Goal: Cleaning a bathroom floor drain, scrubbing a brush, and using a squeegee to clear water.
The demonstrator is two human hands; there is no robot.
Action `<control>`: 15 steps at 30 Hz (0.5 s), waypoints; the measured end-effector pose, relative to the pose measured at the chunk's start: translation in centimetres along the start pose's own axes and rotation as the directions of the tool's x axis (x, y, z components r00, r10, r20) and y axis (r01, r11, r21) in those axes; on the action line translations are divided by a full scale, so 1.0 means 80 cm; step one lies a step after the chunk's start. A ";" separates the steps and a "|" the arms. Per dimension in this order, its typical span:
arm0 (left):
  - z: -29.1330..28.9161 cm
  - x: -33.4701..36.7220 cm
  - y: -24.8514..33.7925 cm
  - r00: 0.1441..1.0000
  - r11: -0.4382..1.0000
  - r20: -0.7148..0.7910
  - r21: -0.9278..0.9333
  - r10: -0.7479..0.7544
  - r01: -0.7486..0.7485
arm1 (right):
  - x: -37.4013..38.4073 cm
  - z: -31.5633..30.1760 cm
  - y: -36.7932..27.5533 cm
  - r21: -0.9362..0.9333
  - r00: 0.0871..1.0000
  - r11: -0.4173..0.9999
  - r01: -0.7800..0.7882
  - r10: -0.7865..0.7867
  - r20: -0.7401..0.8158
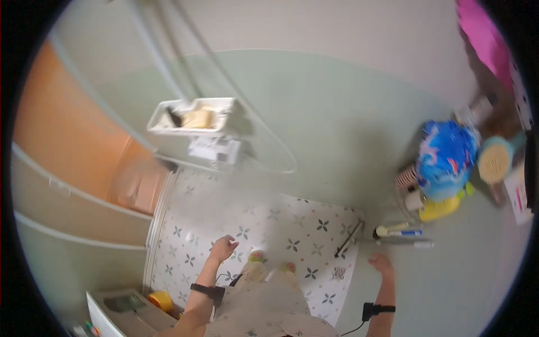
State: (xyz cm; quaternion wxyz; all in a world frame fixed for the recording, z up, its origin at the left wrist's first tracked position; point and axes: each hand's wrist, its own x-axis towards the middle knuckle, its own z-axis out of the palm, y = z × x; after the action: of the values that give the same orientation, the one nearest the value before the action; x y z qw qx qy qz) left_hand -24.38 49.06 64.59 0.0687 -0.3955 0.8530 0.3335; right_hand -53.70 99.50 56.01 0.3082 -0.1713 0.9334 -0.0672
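My left hand (224, 247) hangs over the patterned floor, its fingers loosely bent and the thumb apart, with nothing seen in it. At the right, my right hand (382, 263) is curled beside the pale green wall, and no object shows in its fingers. Closest to that hand are a black-and-silver bar (350, 238) and a wall holder with toothbrushes (400, 231). Above them sit a blue patterned bag (447, 157) and a yellow bottle (439, 209). Both hands are apart from these things.
Ahead on the wall hangs a white basket (163, 130) with a pale yellow block and a dark item. A looping hose (269, 140) hangs beside it. Curved sliding-door rails (90, 196) run along the left. A cabinet (137, 312) and a yellow roll (160, 301) stand at lower left.
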 end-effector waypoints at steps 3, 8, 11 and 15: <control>-0.025 -0.007 -0.020 0.996 0.998 -0.086 -0.065 -0.028 0.023 | 0.005 -0.044 -0.148 0.041 0.974 0.974 0.225 -0.226 0.019; -0.079 0.032 -0.075 0.883 0.987 -0.460 -0.075 0.090 -0.140 | 0.015 -0.127 -0.415 0.443 0.833 0.719 0.535 -0.536 -0.136; -0.142 0.100 -0.059 0.809 0.953 -0.579 -0.176 0.103 -0.247 | 0.063 -0.136 -0.529 0.809 0.828 0.452 0.376 -0.556 -0.074; -0.227 0.228 -0.060 0.766 0.843 -0.629 -0.336 0.131 -0.420 | 0.138 -0.095 -0.664 0.864 0.914 0.483 0.141 -0.400 0.074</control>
State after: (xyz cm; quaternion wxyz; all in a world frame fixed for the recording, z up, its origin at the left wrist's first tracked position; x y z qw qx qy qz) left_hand -30.62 24.04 69.11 -0.3427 -0.3490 0.7783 0.3937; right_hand -51.78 46.18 68.29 0.4590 -0.1544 0.6929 -0.5342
